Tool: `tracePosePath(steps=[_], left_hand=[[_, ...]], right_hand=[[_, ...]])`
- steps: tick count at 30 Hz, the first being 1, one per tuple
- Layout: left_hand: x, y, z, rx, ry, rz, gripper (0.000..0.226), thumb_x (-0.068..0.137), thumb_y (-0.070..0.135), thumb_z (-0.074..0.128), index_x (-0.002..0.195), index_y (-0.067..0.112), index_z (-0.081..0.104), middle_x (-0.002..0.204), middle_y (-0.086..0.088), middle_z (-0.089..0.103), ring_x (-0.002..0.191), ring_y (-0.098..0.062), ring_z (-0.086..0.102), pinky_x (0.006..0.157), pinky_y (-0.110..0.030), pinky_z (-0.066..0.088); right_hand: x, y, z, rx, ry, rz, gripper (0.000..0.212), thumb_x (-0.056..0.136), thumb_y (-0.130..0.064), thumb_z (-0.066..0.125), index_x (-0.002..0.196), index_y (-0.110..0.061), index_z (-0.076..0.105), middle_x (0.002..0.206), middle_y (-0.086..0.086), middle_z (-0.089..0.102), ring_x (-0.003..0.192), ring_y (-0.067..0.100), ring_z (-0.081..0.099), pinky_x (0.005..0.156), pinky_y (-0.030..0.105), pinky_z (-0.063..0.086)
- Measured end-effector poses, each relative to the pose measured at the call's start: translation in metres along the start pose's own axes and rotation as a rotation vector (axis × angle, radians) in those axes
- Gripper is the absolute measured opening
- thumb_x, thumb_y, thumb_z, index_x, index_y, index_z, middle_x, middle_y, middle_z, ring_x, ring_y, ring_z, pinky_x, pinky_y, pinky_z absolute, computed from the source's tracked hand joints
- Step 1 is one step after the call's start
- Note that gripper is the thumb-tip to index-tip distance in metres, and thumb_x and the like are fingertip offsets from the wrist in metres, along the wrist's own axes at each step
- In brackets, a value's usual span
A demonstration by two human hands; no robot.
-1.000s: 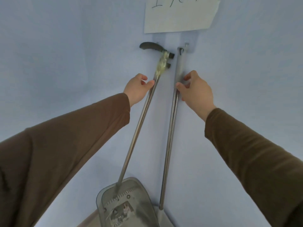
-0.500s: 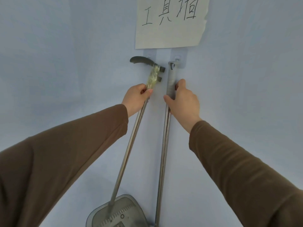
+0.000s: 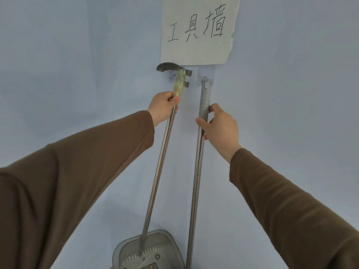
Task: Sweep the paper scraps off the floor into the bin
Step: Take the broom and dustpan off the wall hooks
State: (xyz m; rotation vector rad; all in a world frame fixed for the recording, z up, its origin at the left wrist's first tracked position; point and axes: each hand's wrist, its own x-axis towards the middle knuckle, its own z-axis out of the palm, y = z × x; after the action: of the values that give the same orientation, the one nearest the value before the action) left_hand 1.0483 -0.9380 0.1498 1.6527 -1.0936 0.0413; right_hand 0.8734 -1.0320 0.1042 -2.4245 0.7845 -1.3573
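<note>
Honestly you were barely at the starting line here. Nothing had been swept: you were facing the pale blue wall point(image 3: 77, 74) with both tools hanging on it under that handwritten paper sign point(image 3: 198, 30), so all the real work, getting them down, sweeping, tipping into the bin, was left to do.

The dustpan point(image 3: 149, 251) sat low and near you, its long metal pole point(image 3: 159, 167) slanting up to the curved dark handle point(image 3: 165, 66) by the sign. The broom pole point(image 3: 196, 181) ran straight up just right of it to a small clear hook point(image 3: 206, 74).

Your left hand point(image 3: 163, 107) had its fingers curled round the dustpan pole just under the yellowish wrapped bit. Your right hand point(image 3: 219, 125) was wrapped round the grey grip of the broom pole, thumb on the left side.

What you couldn't see: the floor, the paper scraps and the bin were all out of shot, so where they were is anyone's guess. The broom head was cut off at the bottom edge, and so was the near part of the dustpan. Whether either tool was off its hook I couldn't tell.
</note>
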Motion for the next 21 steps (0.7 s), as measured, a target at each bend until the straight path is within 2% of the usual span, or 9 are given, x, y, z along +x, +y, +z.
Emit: tracePosePath(steps=[2,4,7,9,12,16,19,21], left_hand=[[-0.004,0.001,-0.002,0.02,0.004,-0.011,0.028,0.102,0.027,0.051,0.101,0.002,0.063,0.099,-0.02,0.071,0.086,-0.031,0.072,0.071,-0.033,0.06],[-0.012,-0.004,-0.006,0.056,0.011,-0.01,0.03,0.101,0.03,0.052,0.099,0.003,0.064,0.097,-0.018,0.073,0.089,-0.034,0.072,0.084,-0.047,0.059],[-0.034,-0.017,-0.016,0.095,-0.014,-0.036,0.027,0.099,0.035,0.055,0.091,0.01,0.063,0.093,-0.013,0.074,0.09,-0.034,0.072,0.087,-0.053,0.056],[-0.056,-0.026,-0.023,0.103,-0.03,-0.067,0.028,0.098,0.035,0.056,0.097,0.008,0.064,0.094,-0.012,0.074,0.091,-0.035,0.071,0.087,-0.053,0.057],[-0.099,-0.042,-0.034,0.041,-0.082,-0.133,0.025,0.097,0.033,0.06,0.107,0.011,0.065,0.102,-0.019,0.072,0.099,-0.036,0.069,0.088,-0.049,0.059],[-0.181,-0.066,-0.054,-0.024,-0.162,-0.267,0.026,0.09,0.034,0.07,0.11,0.017,0.07,0.11,-0.017,0.071,0.105,-0.028,0.069,0.09,-0.038,0.059],[-0.252,-0.076,-0.066,0.06,-0.178,-0.314,0.026,0.087,0.034,0.074,0.108,0.017,0.074,0.101,0.001,0.073,0.091,-0.01,0.066,0.082,-0.026,0.052],[-0.296,-0.082,-0.07,0.11,-0.17,-0.342,0.024,0.086,0.032,0.076,0.105,0.016,0.073,0.095,0.006,0.069,0.078,-0.005,0.06,0.073,-0.02,0.046]], right_hand=[[-0.006,-0.001,-0.004,0.0,-0.012,-0.002,0.035,0.087,-0.051,0.061,0.111,-0.028,0.05,0.07,-0.003,0.068,0.06,0.02,0.069,0.063,0.04,0.06],[-0.012,-0.002,-0.009,-0.014,-0.005,0.0,0.035,0.087,-0.053,0.06,0.111,-0.029,0.05,0.07,-0.003,0.068,0.061,0.02,0.068,0.062,0.04,0.059],[-0.027,-0.003,-0.015,0.038,-0.023,0.03,0.032,0.088,-0.049,0.062,0.109,-0.029,0.05,0.076,-0.005,0.068,0.061,0.019,0.069,0.062,0.039,0.06],[-0.042,-0.007,-0.018,0.207,-0.076,0.094,0.027,0.09,-0.04,0.065,0.106,-0.026,0.05,0.087,-0.004,0.069,0.057,0.017,0.071,0.06,0.037,0.061],[-0.071,-0.018,-0.021,0.481,-0.165,0.215,0.023,0.095,-0.026,0.063,0.109,-0.021,0.046,0.095,0.007,0.068,0.055,0.019,0.072,0.057,0.035,0.062],[-0.127,-0.03,-0.021,0.562,-0.299,0.328,0.026,0.095,-0.02,0.064,0.114,-0.018,0.047,0.102,0.01,0.065,0.066,0.023,0.075,0.067,0.038,0.064],[-0.178,-0.034,-0.02,0.594,-0.391,0.428,0.024,0.094,-0.013,0.064,0.116,-0.015,0.054,0.108,0.014,0.065,0.075,0.026,0.076,0.075,0.04,0.063],[-0.212,-0.034,-0.022,0.638,-0.444,0.495,0.024,0.094,-0.007,0.062,0.116,-0.013,0.056,0.107,0.016,0.063,0.082,0.03,0.076,0.08,0.042,0.062]])
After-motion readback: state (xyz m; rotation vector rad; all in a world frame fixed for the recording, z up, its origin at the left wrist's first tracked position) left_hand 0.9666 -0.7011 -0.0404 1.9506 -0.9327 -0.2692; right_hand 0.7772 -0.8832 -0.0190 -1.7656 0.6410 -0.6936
